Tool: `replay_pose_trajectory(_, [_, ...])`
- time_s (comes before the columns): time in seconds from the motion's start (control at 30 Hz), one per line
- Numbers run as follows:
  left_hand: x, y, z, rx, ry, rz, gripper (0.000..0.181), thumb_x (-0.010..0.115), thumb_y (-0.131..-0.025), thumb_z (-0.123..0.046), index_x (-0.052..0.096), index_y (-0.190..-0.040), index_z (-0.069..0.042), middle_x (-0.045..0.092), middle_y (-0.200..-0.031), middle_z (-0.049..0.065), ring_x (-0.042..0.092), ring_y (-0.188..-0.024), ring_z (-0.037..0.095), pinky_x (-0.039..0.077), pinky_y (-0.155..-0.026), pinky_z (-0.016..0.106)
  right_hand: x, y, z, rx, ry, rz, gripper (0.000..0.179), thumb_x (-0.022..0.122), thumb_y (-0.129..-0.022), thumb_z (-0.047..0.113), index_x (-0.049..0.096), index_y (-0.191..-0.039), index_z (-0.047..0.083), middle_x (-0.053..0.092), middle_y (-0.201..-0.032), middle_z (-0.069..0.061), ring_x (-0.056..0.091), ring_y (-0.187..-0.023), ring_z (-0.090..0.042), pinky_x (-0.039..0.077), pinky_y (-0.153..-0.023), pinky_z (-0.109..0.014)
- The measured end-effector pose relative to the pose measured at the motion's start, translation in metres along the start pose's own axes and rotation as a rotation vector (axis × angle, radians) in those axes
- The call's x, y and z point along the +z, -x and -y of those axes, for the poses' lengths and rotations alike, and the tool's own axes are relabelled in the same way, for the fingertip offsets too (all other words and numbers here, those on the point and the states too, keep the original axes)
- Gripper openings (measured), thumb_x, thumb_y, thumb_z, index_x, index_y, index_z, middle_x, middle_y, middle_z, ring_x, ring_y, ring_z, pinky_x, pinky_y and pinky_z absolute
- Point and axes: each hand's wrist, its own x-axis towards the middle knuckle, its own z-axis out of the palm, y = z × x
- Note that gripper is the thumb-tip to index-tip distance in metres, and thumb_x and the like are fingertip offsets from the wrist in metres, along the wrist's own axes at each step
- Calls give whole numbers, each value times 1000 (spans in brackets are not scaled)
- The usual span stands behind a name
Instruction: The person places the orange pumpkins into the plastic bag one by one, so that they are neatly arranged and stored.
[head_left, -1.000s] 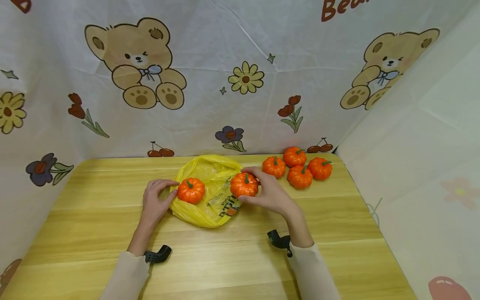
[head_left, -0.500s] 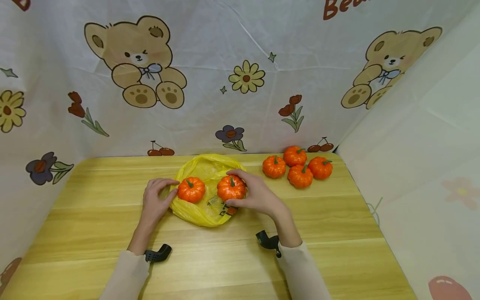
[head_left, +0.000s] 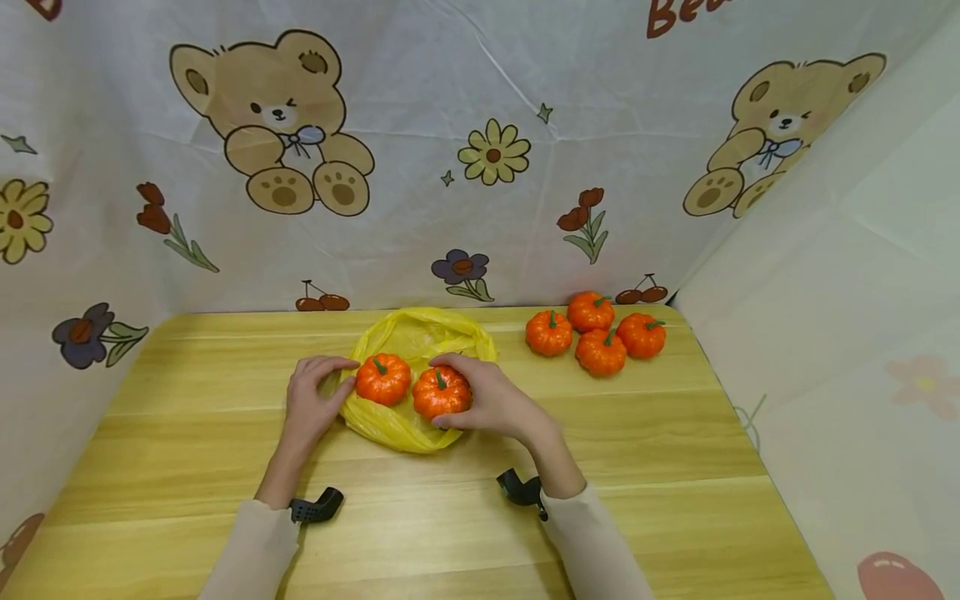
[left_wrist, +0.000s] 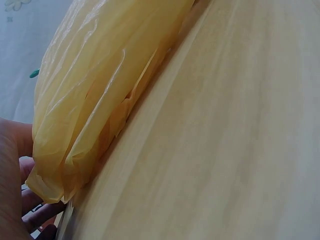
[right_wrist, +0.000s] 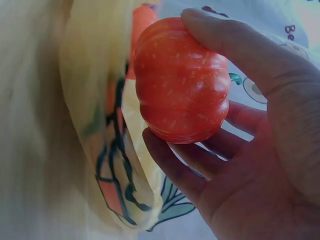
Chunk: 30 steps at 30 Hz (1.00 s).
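In the head view my right hand grips a small orange toy pumpkin between thumb and fingers, over a yellow plastic bag. The right wrist view shows this pumpkin close up, raised beside the bag's printed side. A second pumpkin sits in the bag's left part. My left hand holds the bag's left rim beside it, thumb and fingertips at the edge. In the left wrist view the fingers are partly behind the bag's gathered plastic, and a green stem pokes out beyond.
Several more orange pumpkins stand grouped at the back right of the wooden table. A white cloth printed with bears and flowers hangs along the back edge. More pale printed cloth covers the right side.
My right hand has carried its pumpkin left and slightly toward me, from the bag's right edge to over its middle, close to the other pumpkin. The left hand has stayed in place.
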Motion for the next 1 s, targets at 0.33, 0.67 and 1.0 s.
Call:
replay_pose_trajectory(0.33, [0, 0, -1, 0, 3, -3, 21, 79, -88, 0, 79, -109, -4, 74, -117, 19, 53, -118, 35, 32, -104, 50, 17, -5, -2, 33, 15, 54, 77, 91, -83, 34, 55, -148, 16, 60, -149, -2, 56, -133, -24, 43, -115, -49])
replay_pose_trajectory(0.67, [0, 0, 0, -7, -3, -2, 21, 79, -89, 1, 80, -108, -5, 74, -117, 19, 53, -118, 35, 32, -105, 52, 27, -8, -5, 54, 22, 96, 79, 89, -84, 42, 53, -151, 19, 57, -152, 0, 53, -138, -23, 40, -119, -48])
replay_pose_trajectory(1.0, [0, 0, 0, -4, -1, -1, 21, 79, -88, 2, 80, -108, -4, 74, -117, 19, 52, -118, 35, 32, -105, 51, 28, -7, -12, 87, -75, 92, 51, 42, -113, 43, 50, -156, 15, 59, -152, -4, 54, -142, -22, 39, -121, -46])
